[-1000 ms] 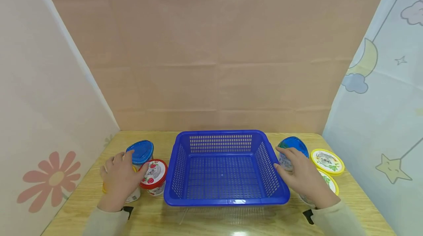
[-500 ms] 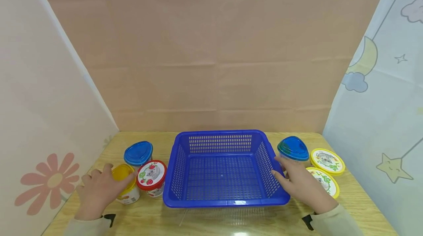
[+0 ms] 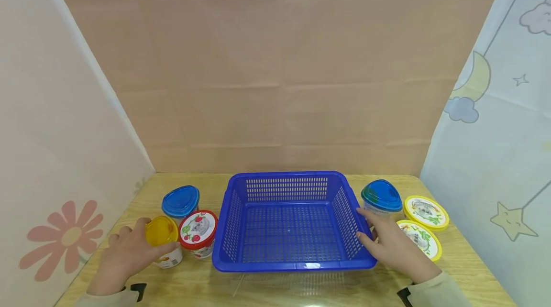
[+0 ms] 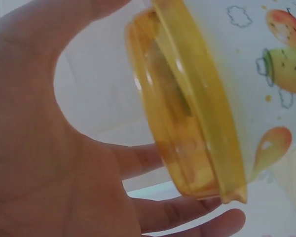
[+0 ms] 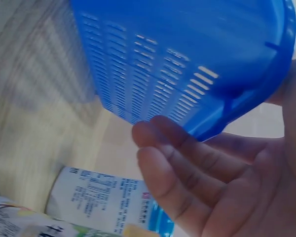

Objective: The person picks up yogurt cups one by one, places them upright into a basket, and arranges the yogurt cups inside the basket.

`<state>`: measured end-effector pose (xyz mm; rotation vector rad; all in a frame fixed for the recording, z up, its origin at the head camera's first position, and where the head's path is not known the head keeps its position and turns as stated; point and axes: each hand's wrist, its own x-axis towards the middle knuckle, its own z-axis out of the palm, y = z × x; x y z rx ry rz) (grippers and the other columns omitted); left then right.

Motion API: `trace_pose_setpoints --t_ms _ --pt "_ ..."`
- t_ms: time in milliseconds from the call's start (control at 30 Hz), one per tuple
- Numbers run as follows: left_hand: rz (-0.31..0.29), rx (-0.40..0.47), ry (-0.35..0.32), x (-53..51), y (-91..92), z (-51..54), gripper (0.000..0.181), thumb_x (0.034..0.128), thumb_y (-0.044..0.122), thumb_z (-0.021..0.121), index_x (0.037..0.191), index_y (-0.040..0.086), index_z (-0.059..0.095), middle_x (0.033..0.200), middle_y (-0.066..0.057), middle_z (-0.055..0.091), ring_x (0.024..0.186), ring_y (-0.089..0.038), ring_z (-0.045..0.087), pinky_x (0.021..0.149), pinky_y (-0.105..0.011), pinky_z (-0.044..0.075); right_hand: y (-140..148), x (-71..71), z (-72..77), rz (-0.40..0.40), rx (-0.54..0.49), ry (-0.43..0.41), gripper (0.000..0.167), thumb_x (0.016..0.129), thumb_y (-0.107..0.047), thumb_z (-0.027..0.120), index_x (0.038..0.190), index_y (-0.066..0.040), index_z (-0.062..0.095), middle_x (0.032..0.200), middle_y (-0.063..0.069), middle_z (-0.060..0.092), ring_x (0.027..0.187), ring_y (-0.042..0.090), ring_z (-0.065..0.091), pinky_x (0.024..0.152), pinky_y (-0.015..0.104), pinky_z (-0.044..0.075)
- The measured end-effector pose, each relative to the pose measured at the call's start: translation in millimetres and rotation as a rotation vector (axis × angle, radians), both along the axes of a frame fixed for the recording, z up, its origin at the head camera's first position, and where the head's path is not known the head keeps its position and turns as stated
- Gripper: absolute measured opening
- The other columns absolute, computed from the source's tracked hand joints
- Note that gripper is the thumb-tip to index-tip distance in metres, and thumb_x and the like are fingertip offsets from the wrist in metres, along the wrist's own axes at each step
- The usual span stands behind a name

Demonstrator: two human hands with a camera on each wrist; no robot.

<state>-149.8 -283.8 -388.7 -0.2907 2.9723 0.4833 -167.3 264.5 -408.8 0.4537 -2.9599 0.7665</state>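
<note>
My left hand is spread around a tub with a yellow lid, the thumb on its near side and the fingers beyond. The left wrist view has a gap between the palm and this yellow lid; whether the fingertips touch it, I cannot tell. My right hand is at the right side of a blue plastic basket, thumb and forefinger by the rim. Loosely bent fingers show beside the basket's slotted wall in the right wrist view. The basket has nothing in it.
Left of the basket stand a blue-lidded tub and a red-lidded tub. On its right are another blue-lidded tub and two yellow-rimmed tubs. Papered walls enclose the wooden table at back and sides.
My left hand has moved left and toward me, off the blue and red lids to the yellow-lidded tub. The right hand has shifted slightly down along the basket's right side.
</note>
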Motion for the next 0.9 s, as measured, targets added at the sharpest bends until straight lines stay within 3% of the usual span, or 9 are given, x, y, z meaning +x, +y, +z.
trace_pose_setpoints --t_ms 367,600,700,900 --pt "-0.041 0.034 0.046 -7.5 -11.3 -11.2 0.11 0.076 0.073 0.069 0.137 -0.012 0.034 0.111 -0.041 0.051 0.096 -0.055 0.046 0.068 -0.059 0.049 2.8 -3.9 -11.6 -0.023 -0.045 0.015 0.06 0.094 -0.024 0.066 0.147 -0.003 0.046 0.082 -0.005 0.059 0.07 0.005 0.051 0.057 0.023 0.045" --pt "-0.018 0.091 0.064 -9.7 -13.4 -12.5 0.107 0.0809 0.072 0.065 0.138 -0.013 0.031 0.112 -0.042 0.054 0.089 -0.047 0.055 0.068 -0.056 0.053 4.8 -6.5 -17.6 -0.014 -0.133 0.005 0.062 0.094 -0.02 0.066 0.149 -0.005 0.043 0.108 0.008 0.073 0.081 0.003 0.065 0.067 0.023 0.054" --pt "-0.006 0.115 0.065 -11.0 -15.1 -14.2 0.108 0.0813 0.072 0.065 0.139 -0.012 0.03 0.111 -0.04 0.056 0.084 -0.041 0.057 0.068 -0.053 0.054 4.1 -6.4 -16.7 -0.011 -0.155 0.001 0.062 0.094 -0.018 0.065 0.15 -0.005 0.042 0.109 0.011 0.073 0.081 0.005 0.066 0.066 0.024 0.054" --pt "-0.001 0.149 0.074 -10.5 -19.1 -20.2 0.111 0.0812 0.072 0.066 0.142 -0.012 0.028 0.118 -0.043 0.053 0.088 -0.041 0.058 0.071 -0.054 0.054 2.9 -5.9 -16.8 -0.017 -0.166 -0.018 0.062 0.094 -0.017 0.065 0.151 -0.005 0.041 0.11 0.012 0.073 0.082 0.006 0.067 0.067 0.024 0.054"
